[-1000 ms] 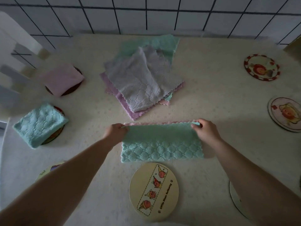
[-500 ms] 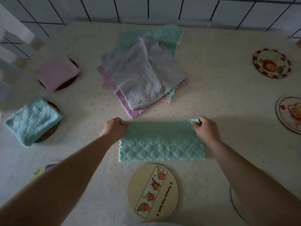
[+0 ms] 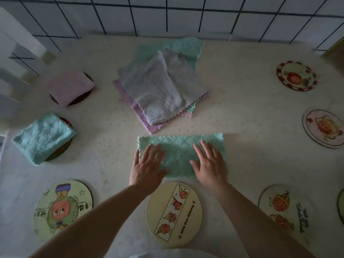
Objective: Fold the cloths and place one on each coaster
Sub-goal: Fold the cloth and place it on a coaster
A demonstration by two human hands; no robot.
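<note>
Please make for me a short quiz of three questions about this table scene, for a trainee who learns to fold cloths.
1. True or false: both hands lie flat on the green quilted cloth.
2. How many round coasters already carry a folded cloth?
3. Which cloth tops the unfolded pile: A grey, B pink, C blue?

Key
1. True: the left hand and the right hand press it open-palmed, no grip.
2. Two: the folded pink cloth and the folded blue quilted cloth.
3. A, the grey waffle cloth.
</note>
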